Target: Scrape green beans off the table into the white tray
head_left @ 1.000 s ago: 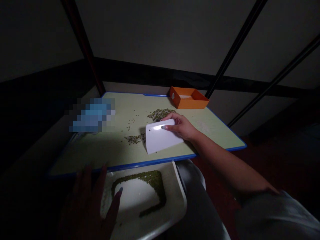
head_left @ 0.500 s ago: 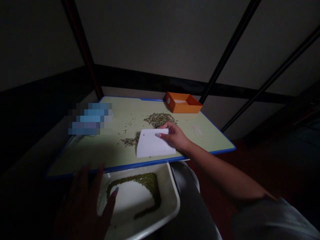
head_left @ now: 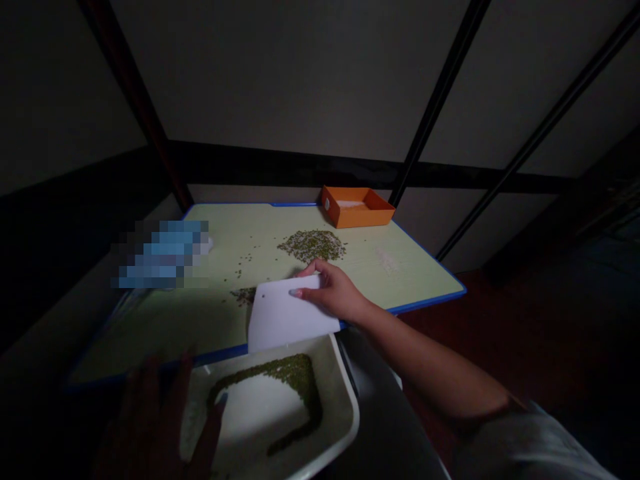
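Observation:
My right hand [head_left: 333,293] pinches a flat white plastic scraper [head_left: 293,317], thumb on its near face. The scraper's lower edge is at the table's blue edge, just above the far rim of a white tray [head_left: 345,400]. Green beans [head_left: 300,377], perhaps mung beans, lie along the tray's far and right sides. In deep shadow, my left hand [head_left: 155,420] is at the tray's left side, its thumb over the inside and fingers along the outside. Beyond the scraper lies a pile of green beans mixed with white grains [head_left: 314,245]. A smaller bean patch [head_left: 243,295] is partly hidden behind it.
An orange box [head_left: 363,215] with pale contents stands at the table's back right corner. Some white grains [head_left: 387,261] lie on the right of the pale green table [head_left: 235,227]. A blurred-out blue item [head_left: 165,253] lies at the left. Walls close off the back.
My right hand has drawn the scraper toward me, from the tabletop to the table edge above the tray. The view has shifted slightly. My left hand stays at the tray.

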`<state>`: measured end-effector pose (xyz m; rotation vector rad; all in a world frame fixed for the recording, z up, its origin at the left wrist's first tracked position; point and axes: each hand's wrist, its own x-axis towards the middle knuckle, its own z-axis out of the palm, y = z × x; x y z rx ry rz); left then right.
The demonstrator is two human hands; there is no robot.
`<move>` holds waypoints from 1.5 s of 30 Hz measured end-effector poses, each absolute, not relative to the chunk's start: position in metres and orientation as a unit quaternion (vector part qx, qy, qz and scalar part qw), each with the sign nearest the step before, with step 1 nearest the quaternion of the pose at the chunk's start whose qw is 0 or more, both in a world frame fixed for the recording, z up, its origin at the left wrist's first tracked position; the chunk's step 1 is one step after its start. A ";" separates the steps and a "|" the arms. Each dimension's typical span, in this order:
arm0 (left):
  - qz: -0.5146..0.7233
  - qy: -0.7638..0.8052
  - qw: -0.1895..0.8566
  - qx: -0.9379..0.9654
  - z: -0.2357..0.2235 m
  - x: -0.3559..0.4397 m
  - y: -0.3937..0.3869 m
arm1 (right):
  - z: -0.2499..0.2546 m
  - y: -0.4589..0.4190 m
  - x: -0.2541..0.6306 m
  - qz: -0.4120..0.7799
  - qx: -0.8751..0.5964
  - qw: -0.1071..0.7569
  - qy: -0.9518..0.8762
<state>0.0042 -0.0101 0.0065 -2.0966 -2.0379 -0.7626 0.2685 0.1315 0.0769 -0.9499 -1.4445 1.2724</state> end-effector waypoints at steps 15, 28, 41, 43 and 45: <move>-0.239 -0.700 0.040 -0.672 0.008 0.007 -0.018 | 0.083 0.142 0.311 0.396 -0.496 0.594 -0.495; -0.244 -0.699 0.035 -0.672 0.004 0.007 -0.015 | 0.078 0.143 0.305 0.402 -0.493 0.578 -0.511; -0.254 -0.692 0.043 -0.674 -0.001 0.003 -0.016 | 0.079 0.145 0.298 0.405 -0.482 0.571 -0.527; -0.260 -0.686 0.051 -0.678 0.000 0.003 -0.016 | 0.079 0.145 0.298 0.401 -0.485 0.571 -0.527; -0.270 -0.682 0.055 -0.677 0.000 0.003 -0.016 | 0.079 0.144 0.299 0.395 -0.491 0.573 -0.524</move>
